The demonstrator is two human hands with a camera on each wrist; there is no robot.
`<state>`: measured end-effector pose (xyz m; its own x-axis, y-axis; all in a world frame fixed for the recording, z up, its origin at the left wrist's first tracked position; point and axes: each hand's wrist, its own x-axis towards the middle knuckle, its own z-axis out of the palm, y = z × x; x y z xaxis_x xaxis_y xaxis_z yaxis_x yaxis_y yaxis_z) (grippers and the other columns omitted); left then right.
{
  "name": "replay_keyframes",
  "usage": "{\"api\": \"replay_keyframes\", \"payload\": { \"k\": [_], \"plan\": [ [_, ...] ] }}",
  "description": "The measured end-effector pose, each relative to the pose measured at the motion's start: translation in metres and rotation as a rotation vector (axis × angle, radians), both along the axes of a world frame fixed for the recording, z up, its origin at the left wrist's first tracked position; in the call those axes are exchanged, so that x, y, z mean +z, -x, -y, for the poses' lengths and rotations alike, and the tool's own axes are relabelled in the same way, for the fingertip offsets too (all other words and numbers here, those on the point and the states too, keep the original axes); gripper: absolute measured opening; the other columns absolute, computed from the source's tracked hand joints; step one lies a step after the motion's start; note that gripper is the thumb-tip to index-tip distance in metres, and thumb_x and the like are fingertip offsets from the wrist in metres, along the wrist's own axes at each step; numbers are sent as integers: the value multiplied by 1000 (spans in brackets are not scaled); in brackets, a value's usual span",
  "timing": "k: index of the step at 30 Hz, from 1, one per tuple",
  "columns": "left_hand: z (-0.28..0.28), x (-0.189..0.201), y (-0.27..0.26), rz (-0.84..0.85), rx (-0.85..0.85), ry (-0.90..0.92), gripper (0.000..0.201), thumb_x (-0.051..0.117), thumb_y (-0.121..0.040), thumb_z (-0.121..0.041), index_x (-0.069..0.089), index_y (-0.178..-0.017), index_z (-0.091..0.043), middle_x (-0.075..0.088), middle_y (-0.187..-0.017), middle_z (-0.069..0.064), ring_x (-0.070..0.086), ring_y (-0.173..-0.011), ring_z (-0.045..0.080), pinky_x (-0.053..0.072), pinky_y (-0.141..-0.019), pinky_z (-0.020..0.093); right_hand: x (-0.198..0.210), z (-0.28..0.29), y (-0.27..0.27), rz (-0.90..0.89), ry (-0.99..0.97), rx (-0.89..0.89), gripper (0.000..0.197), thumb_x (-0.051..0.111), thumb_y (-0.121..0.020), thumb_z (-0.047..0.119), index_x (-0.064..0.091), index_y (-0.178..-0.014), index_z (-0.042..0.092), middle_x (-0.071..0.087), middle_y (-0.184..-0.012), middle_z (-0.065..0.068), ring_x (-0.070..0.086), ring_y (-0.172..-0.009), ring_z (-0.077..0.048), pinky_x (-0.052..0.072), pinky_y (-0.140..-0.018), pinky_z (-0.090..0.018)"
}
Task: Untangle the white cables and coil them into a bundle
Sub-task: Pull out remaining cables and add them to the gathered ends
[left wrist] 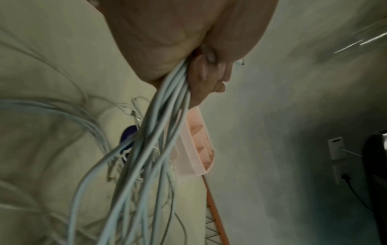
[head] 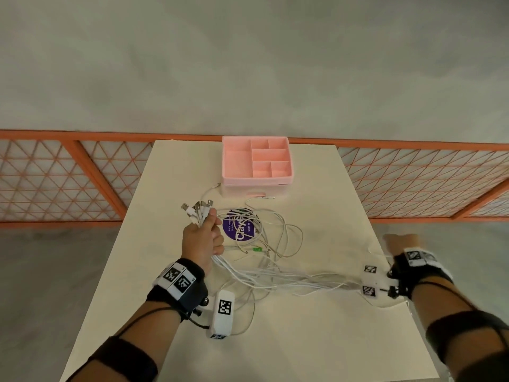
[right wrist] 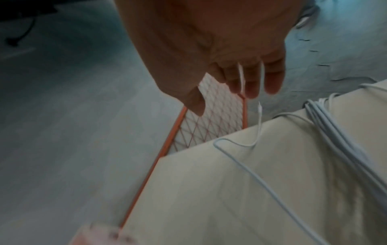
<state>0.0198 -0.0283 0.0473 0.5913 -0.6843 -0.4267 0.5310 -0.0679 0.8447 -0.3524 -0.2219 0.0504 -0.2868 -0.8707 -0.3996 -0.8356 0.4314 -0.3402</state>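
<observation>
Several white cables (head: 275,274) lie tangled on the cream table (head: 275,340). My left hand (head: 203,238) grips a bunch of them in a fist, their connector ends (head: 198,210) fanning out above the knuckles. In the left wrist view the cables (left wrist: 163,116) hang from that closed hand (left wrist: 188,49). From there the strands stretch low across the table toward my right hand (head: 400,242), which is beyond the table's right edge. In the right wrist view its fingers (right wrist: 251,82) are extended, thin cable strands run between them, and a loose cable end (right wrist: 259,107) sticks up just beyond.
A pink compartment organizer (head: 256,186) stands at the table's far edge with a cable end beside it. A round purple sticker (head: 239,227) lies under the cable loops, near a small green tag (head: 257,248). An orange mesh fence (head: 82,183) runs behind the table.
</observation>
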Motion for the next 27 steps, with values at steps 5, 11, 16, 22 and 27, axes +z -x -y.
{"api": "replay_keyframes", "payload": {
  "k": [5, 11, 16, 22, 27],
  "plan": [
    [12, 23, 12, -59, -35, 84, 36, 58, -98, -38, 53, -71, -16, 35, -48, -7, 25, -37, 6, 19, -36, 17, 8, -50, -107, 544, 239, 366, 54, 68, -88, 42, 56, -133, 14, 66, -117, -2, 61, -106, -17, 45, -98, -34],
    [28, 47, 32, -127, -27, 180, 36, 58, -98, -40, 51, -73, -16, 34, -50, -6, 25, -38, 7, 21, -35, 18, 16, -126, -215, 604, 90, 1125, 39, 73, -82, 44, 62, -113, 22, 69, -98, 7, 64, -88, -7, 49, -79, -23],
    [22, 52, 14, -154, 30, 216, 38, 54, -101, -39, 49, -71, -15, 33, -48, -7, 24, -37, 6, 20, -36, 18, -3, -117, -217, 420, 75, 1089, 30, 57, -94, 47, 55, -70, 29, 56, -66, 7, 53, -62, -11, 38, -60, -27],
    [15, 44, -4, -206, 119, 205, 39, 52, -101, -39, 49, -69, -16, 33, -47, -7, 23, -37, 5, 20, -34, 18, -30, -93, -182, 251, 33, 988, 39, 57, -91, 54, 56, -64, 26, 53, -58, 9, 54, -58, -11, 40, -59, -27],
    [15, 42, -12, -205, 130, 195, 40, 52, -101, -39, 48, -69, -17, 33, -47, -8, 23, -37, 5, 20, -34, 19, -41, -78, -133, 46, 14, 908, 35, 54, -92, 52, 60, -71, 25, 58, -68, 5, 59, -70, -19, 45, -64, -29]
  ]
}}
